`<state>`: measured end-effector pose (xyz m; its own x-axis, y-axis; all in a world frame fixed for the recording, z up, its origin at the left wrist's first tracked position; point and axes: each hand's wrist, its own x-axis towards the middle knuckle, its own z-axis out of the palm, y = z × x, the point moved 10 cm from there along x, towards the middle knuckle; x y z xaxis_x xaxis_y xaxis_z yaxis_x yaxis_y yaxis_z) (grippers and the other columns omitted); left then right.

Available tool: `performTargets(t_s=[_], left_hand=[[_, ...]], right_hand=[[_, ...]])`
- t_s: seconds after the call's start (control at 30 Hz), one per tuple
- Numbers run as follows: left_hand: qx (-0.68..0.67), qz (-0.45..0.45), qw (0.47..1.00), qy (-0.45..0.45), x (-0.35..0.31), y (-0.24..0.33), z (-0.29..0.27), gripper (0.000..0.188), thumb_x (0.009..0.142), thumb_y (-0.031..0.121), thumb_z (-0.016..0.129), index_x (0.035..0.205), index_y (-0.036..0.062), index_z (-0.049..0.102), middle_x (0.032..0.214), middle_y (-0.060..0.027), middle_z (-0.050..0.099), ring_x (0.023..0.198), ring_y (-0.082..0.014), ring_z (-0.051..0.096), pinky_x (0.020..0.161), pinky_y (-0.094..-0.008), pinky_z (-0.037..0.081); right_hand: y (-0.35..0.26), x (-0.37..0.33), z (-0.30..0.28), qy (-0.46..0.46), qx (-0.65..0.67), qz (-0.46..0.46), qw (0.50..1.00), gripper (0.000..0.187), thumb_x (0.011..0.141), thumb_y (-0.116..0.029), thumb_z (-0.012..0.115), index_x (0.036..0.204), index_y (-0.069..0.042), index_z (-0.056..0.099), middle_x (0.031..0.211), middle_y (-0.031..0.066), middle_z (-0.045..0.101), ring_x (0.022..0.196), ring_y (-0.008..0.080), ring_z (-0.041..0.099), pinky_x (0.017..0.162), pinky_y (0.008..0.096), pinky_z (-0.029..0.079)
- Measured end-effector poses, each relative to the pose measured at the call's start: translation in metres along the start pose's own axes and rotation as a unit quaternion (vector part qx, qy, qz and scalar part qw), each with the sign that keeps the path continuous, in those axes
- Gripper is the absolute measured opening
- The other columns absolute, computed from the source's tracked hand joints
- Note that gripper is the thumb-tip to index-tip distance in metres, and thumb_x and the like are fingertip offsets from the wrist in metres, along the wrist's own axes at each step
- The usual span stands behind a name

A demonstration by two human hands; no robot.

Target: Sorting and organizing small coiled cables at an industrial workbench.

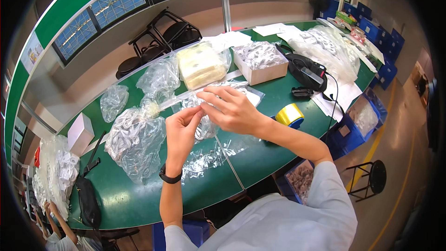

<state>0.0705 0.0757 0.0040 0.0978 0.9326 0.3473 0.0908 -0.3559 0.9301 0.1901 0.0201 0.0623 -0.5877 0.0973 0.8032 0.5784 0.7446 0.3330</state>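
Observation:
My left hand [182,130], with a black band on the wrist, is closed in a pinch at the middle of the green table [260,162]. Against its fingertips my right hand [232,110] pinches too, its other fingers bent above. Whatever lies between the fingertips is too small or hidden to name. Below and behind the hands are white cables [204,130] on clear plastic. Nearer to me, small shiny clear scraps [202,163] are strewn over the table. Left of the hands sits a clear bag of white coiled cables [126,132].
Behind the hands stand a yellowish stack of bags [200,65] and a white box [267,75] of white pieces. To the right are a yellow tape roll [290,115] and a black bag [304,69]. Another person's hands [51,208] work at far left. Blue bins [355,130] line the right side.

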Motion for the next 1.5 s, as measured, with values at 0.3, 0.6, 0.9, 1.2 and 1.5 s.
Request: performTargets(t_s=[0.3,0.6,0.9,1.2,1.5], left_hand=[[-0.046,-0.035,0.998,0.002,0.007,-0.024,-0.004,0.024,0.095,0.006,0.066,0.113,-0.0099,0.069,0.096,-0.0092,0.075,0.086,-0.0072,0.067,0.075,-0.019,0.05],[-0.042,-0.032,0.999,-0.006,0.008,-0.021,-0.007,0.026,0.095,0.007,0.066,0.115,-0.0095,0.068,0.098,-0.0107,0.074,0.088,-0.0099,0.069,0.078,-0.0206,0.054],[-0.012,-0.03,0.999,-0.007,0.005,-0.015,0.002,0.02,0.094,0.004,0.066,0.109,-0.0097,0.07,0.095,-0.0131,0.076,0.089,-0.0123,0.071,0.077,-0.021,0.053],[0.033,-0.047,0.998,-0.037,0.003,-0.019,0.01,0.02,0.094,0.006,0.066,0.106,-0.0093,0.071,0.091,-0.0115,0.076,0.084,-0.0085,0.069,0.07,-0.0204,0.052],[-0.045,-0.102,0.988,-0.108,-0.002,-0.025,0.02,0.021,0.093,0.006,0.065,0.107,-0.0088,0.071,0.089,-0.0095,0.075,0.077,-0.0055,0.066,0.068,-0.019,0.05]], right_hand=[[0.003,-0.005,0.017,0.033,0.007,0.054,0.998,0.021,0.072,-0.008,0.073,0.091,0.0,0.067,0.11,0.0104,0.066,0.104,0.0275,0.062,0.087,0.0406,0.052],[0.007,-0.008,0.016,0.065,0.028,0.074,0.995,0.017,0.074,-0.008,0.074,0.086,-0.002,0.065,0.106,0.0092,0.065,0.099,0.027,0.063,0.084,0.04,0.052],[0.028,-0.02,0.019,0.067,0.176,0.166,0.968,0.016,0.074,-0.003,0.074,0.085,-0.005,0.063,0.1,0.0073,0.066,0.091,0.0277,0.065,0.076,0.0377,0.053],[0.028,-0.026,0.028,-0.031,0.2,0.176,0.963,0.017,0.079,-0.008,0.073,0.089,-0.004,0.059,0.109,0.0108,0.064,0.097,0.0302,0.064,0.078,0.0385,0.053],[0.017,-0.029,0.01,0.048,0.1,0.085,0.99,0.024,0.079,-0.018,0.072,0.092,-0.006,0.057,0.116,0.0128,0.059,0.108,0.0315,0.062,0.085,0.0427,0.053]])
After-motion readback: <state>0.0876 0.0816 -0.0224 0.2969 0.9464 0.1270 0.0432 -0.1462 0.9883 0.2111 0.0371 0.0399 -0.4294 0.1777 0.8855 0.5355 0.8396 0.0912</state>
